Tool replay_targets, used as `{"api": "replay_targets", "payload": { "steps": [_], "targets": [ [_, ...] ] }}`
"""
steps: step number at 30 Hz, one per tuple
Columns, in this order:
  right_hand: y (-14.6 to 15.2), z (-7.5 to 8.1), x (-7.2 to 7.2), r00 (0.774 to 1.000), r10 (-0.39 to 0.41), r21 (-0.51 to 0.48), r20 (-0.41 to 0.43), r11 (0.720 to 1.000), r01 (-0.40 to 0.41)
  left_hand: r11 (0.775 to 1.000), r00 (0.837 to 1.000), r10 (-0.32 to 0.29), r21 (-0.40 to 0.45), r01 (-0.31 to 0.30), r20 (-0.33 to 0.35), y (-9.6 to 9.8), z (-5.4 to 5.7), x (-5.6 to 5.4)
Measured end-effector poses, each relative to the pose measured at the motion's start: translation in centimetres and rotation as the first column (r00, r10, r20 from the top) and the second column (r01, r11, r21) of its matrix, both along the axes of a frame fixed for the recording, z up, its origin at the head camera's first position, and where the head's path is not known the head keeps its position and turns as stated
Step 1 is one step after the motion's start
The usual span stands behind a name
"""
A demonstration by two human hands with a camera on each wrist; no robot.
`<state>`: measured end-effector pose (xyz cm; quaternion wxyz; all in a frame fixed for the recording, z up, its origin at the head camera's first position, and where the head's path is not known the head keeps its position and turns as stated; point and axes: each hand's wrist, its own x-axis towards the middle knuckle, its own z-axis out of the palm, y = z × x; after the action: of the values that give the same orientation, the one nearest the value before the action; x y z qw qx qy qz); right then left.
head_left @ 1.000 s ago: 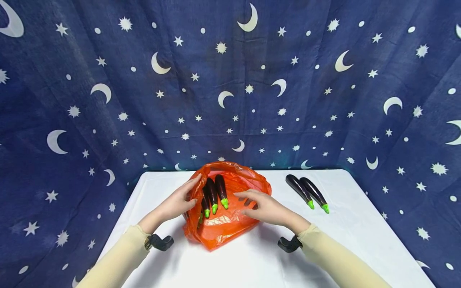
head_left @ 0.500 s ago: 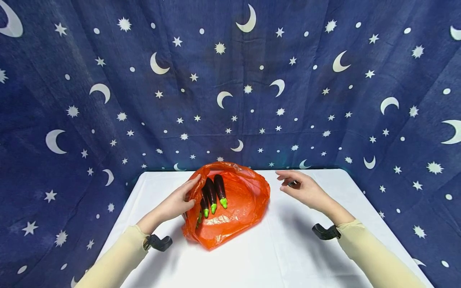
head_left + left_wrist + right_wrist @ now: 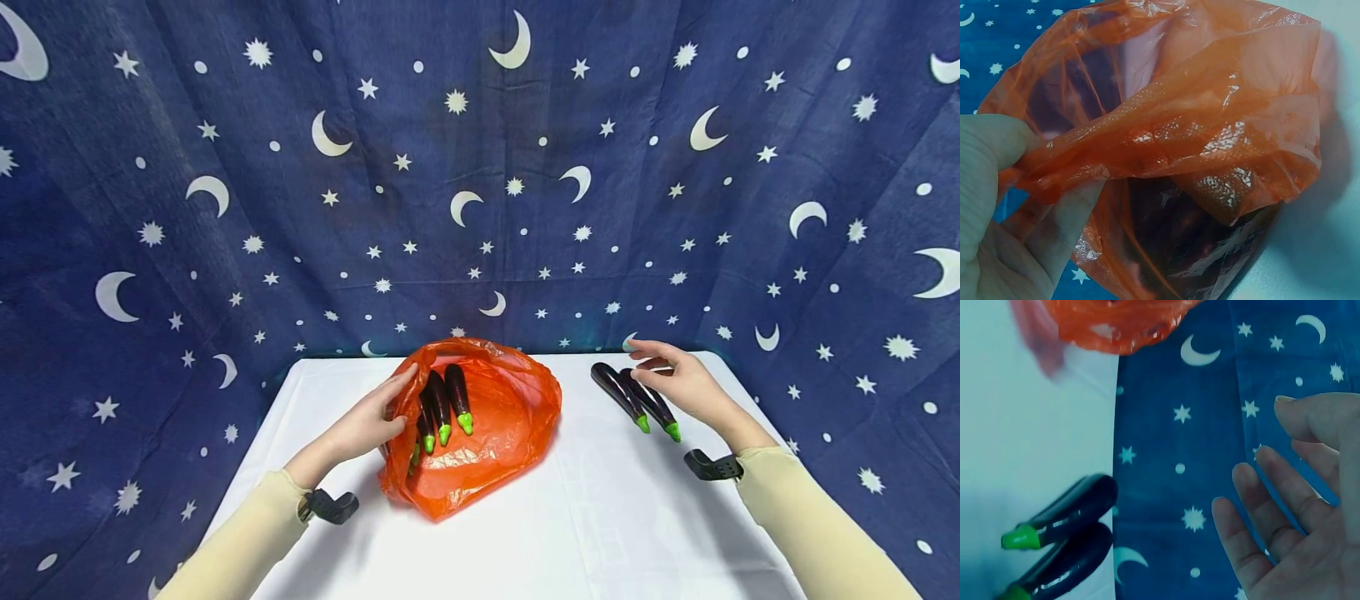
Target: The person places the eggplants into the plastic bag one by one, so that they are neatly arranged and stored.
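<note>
An orange plastic bag (image 3: 495, 450) lies on its side with its mouth facing the person. My left hand (image 3: 367, 421) pinches the left edge of that mouth, and in the left wrist view the thumb and fingers (image 3: 1075, 209) have the thin film between them. Several dark eggplants (image 3: 457, 396) with bright green stem ends lie inside, toward the left. Two more eggplants (image 3: 617, 392) rest side by side at the right of the table. Above them hovers my right hand (image 3: 686, 383), fingers loosely bent and apart, holding nothing; it partly overlaps the right-hand eggplant (image 3: 660, 408) in the head view.
A white-covered table (image 3: 510, 558) carries everything. Dark blue cloth (image 3: 420, 167) printed with moons and stars hangs behind and along both sides. A black wrist camera mount (image 3: 333, 506) sits below the left hand, and another mount (image 3: 711, 467) below the right.
My right hand has left the mouth of the bag and moved rightward to above the two loose eggplants. The left hand and the bag have stayed in place.
</note>
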<state>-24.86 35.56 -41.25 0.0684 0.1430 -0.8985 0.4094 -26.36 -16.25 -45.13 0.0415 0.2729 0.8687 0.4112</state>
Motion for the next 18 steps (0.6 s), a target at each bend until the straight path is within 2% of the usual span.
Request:
{"api": "replay_targets", "payload": {
  "steps": [7,18],
  "targets": [
    [2.3,-1.0,-1.3,0.997,-0.052,0.05,0.051,0.998,0.05,1.0,1.0,0.009,-0.004,-0.009,0.003,-0.2,0.1,0.0],
    [5.1,-4.5,-3.4,0.967,-0.086,0.053,0.241,0.996,0.076,1.0,1.0,-0.009,0.005,0.009,-0.001,-0.1,-0.1,0.0]
  ]
}}
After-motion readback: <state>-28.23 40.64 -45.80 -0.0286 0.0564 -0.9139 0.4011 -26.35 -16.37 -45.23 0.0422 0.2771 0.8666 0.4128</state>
